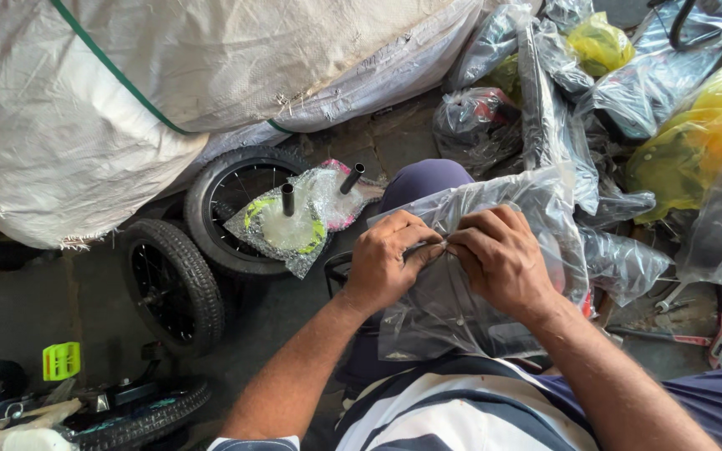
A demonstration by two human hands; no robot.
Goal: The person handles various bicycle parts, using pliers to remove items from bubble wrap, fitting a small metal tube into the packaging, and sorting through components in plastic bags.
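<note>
A clear plastic bag point(461, 301) with dark parts inside rests on my lap. My left hand point(388, 259) and my right hand point(499, 257) meet at the bag's upper middle, fingertips pinching the plastic together. Both hands grip the bag. What is inside it is hard to make out through the crinkled film.
Two small black wheels point(175, 284) lie on the floor at left, beside plastic-wrapped parts with black tubes point(302, 215). A big white sack point(169, 75) fills the top left. Several plastic-wrapped parts point(628, 92) pile up at right. A green pedal point(61, 361) sits lower left; tools point(695, 334) lie at right.
</note>
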